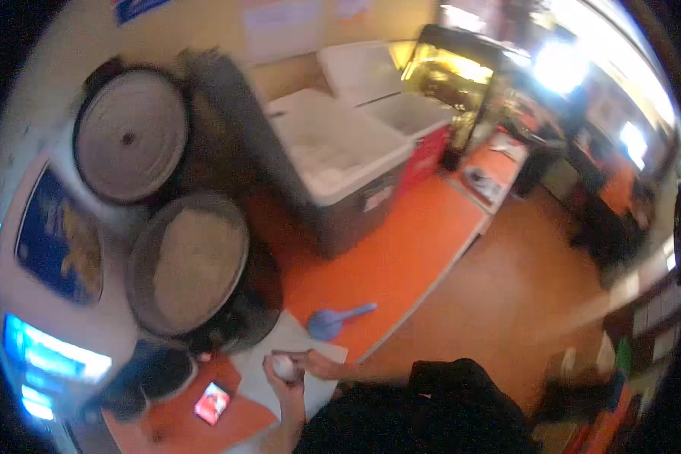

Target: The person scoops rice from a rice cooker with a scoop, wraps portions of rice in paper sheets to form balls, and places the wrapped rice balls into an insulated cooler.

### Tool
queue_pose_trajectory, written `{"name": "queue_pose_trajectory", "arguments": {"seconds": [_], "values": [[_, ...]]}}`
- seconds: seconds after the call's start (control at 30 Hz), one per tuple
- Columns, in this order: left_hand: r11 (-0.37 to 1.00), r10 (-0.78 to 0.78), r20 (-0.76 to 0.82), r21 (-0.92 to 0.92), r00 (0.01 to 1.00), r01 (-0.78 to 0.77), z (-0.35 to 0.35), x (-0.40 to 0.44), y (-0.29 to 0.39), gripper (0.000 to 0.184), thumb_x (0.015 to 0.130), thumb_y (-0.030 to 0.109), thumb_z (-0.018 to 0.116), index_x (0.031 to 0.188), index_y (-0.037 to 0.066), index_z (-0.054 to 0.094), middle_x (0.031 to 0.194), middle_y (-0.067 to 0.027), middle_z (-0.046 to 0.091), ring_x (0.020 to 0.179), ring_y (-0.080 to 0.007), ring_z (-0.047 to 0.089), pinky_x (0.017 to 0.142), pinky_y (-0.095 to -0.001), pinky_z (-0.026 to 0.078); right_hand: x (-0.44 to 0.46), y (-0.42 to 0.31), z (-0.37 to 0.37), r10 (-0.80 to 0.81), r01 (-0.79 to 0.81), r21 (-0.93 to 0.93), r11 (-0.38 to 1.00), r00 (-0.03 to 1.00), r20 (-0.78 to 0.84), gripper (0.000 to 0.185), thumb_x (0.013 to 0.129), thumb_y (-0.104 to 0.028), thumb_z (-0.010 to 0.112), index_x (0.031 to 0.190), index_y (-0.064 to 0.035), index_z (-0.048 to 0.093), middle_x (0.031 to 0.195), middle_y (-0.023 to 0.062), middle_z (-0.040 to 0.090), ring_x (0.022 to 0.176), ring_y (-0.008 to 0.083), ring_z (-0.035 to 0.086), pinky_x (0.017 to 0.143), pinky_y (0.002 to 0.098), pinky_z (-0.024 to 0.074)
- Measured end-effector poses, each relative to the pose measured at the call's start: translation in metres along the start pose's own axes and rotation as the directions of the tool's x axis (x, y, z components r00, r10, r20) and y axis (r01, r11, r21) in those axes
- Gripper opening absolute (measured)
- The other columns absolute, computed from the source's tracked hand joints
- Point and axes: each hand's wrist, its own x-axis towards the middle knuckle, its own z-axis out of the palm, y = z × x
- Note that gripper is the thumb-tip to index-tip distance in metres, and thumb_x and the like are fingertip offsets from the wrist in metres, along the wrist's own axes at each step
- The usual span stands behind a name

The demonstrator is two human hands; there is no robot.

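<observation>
Closely together, hands (pixel 286 387) (pixel 321 365) around a white lump (pixel 284 368) — blue scoop (pixel 325 325), phone (pixel 212 403), pot (pixel 141 281) nearby.

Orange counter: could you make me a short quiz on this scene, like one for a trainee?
1. Multiple choice: what colour is the scoop? A red, B blue, C green.
2. True or false: the phone has a lit screen.
3. What does the left hand hold, close to the right hand?

Key:
1. B.
2. True.
3. A small white thing; the blur hides what exactly it is.
</observation>
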Motion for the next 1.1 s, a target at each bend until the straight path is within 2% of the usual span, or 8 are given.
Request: {"name": "queue_pose_trajectory", "arguments": {"seconds": [0.03, 0.27, 0.33, 0.4, 0.53, 0.7, 0.97, 1.1], "values": [[0.983, 0.084, 0.037, 0.163, 0.996, -0.089, 0.019, -0.015, 0.005, 0.052, 0.088, 0.053, 0.052, 0.124, 0.017, 0.045, 0.111, -0.0069, 0.056, 0.103, -0.0235, 0.057, 0.089, -0.0394, 0.050, -0.007, -0.012, 0.021, 0.157, -0.421, -0.199, 0.885, 0.672, -0.723, 0.053, 0.091, -0.028, 0.051, 0.140, -0.0107, 0.040, 0.132, 0.0140, 0.053, 0.119, 0.0208, 0.049, 0.105, 0.0348, 0.0327], [0.973, -0.172, 0.046, -0.152, 0.984, 0.177, 0.002, 0.021, -0.026, 0.065, 0.086, 0.057, 0.054, 0.134, 0.016, 0.037, 0.119, -0.0106, 0.050, 0.109, -0.0247, 0.052, 0.091, -0.0405, 0.046, -0.022, -0.016, 0.018, 0.294, -0.667, -0.044, 0.744, 0.385, -0.875, 0.080, 0.081, -0.049, 0.067, 0.137, -0.0011, 0.036, 0.129, 0.0200, 0.051, 0.119, 0.0223, 0.050, 0.095, 0.0370, 0.0441], [0.979, -0.057, -0.063, 0.191, 0.996, 0.068, 0.006, 0.012, -0.029, 0.067, 0.085, 0.056, 0.056, 0.133, 0.011, 0.040, 0.123, -0.0136, 0.049, 0.116, -0.0269, 0.048, 0.095, -0.0398, 0.043, -0.008, -0.026, 0.035, -0.066, -0.309, -0.119, 0.943, 0.178, -0.982, 0.091, 0.079, -0.044, 0.072, 0.141, 0.0006, 0.024, 0.135, 0.0190, 0.044, 0.118, 0.0254, 0.051, 0.096, 0.0384, 0.0445], [0.616, 0.217, -0.170, 0.788, 0.961, 0.000, -0.004, 0.020, -0.036, 0.052, 0.093, 0.042, 0.051, 0.129, 0.004, 0.042, 0.119, -0.0168, 0.052, 0.111, -0.0302, 0.052, 0.097, -0.0390, 0.041, -0.029, -0.021, 0.020, 0.050, -0.320, -0.047, 0.946, 0.288, -0.956, 0.095, 0.079, -0.041, 0.073, 0.144, -0.0013, 0.016, 0.141, 0.0167, 0.037, 0.121, 0.0268, 0.048, 0.096, 0.0391, 0.0452], [0.666, 0.202, 0.154, 0.703, 0.967, -0.251, 0.046, 0.000, -0.017, 0.041, 0.095, 0.035, 0.053, 0.119, 0.002, 0.047, 0.112, -0.0129, 0.051, 0.104, -0.0213, 0.049, 0.092, -0.0343, 0.041, -0.059, 0.018, -0.002, 0.428, -0.456, 0.371, 0.809, 0.024, -0.903, 0.077, 0.082, -0.043, 0.069, 0.138, -0.0043, 0.032, 0.129, 0.0118, 0.046, 0.120, 0.0231, 0.048, 0.094, 0.0354, 0.0463], [0.525, 0.360, 0.298, 0.718, 0.884, -0.457, 0.047, 0.031, -0.044, 0.035, 0.097, 0.033, 0.048, 0.114, 0.003, 0.049, 0.109, -0.0103, 0.051, 0.101, -0.0196, 0.049, 0.090, -0.0326, 0.040, -0.059, -0.067, -0.024, 0.416, -0.493, 0.197, 0.847, 0.385, -0.824, 0.067, 0.080, -0.047, 0.069, 0.130, -0.0074, 0.047, 0.117, 0.0097, 0.054, 0.110, 0.0228, 0.054, 0.089, 0.0346, 0.0473], [0.406, 0.235, 0.388, 0.794, 0.891, -0.453, 0.199, 0.032, -0.027, 0.032, 0.098, 0.029, 0.042, 0.112, 0.001, 0.049, 0.106, -0.0201, 0.053, 0.095, -0.0298, 0.055, 0.084, -0.0411, 0.045, -0.052, -0.260, -0.092, 0.670, -0.904, -0.166, 0.394, 0.406, -0.622, 0.069, 0.074, -0.046, 0.076, 0.123, -0.0035, 0.053, 0.108, 0.0094, 0.061, 0.099, 0.0211, 0.058, 0.085, 0.0336, 0.0472], [0.159, 0.352, 0.646, 0.672, 0.677, -0.724, 0.248, 0.044, -0.036, 0.032, 0.096, 0.027, 0.044, 0.116, 0.001, 0.046, 0.105, -0.0190, 0.053, 0.087, -0.0288, 0.054, 0.083, -0.0446, 0.043, -0.058, -0.309, -0.131, 0.745, -0.838, -0.128, 0.530, 0.533, -0.400, 0.071, 0.068, -0.037, 0.082, 0.123, -0.0023, 0.052, 0.111, 0.0099, 0.061, 0.101, 0.0215, 0.058, 0.087, 0.0357, 0.0469]]}}
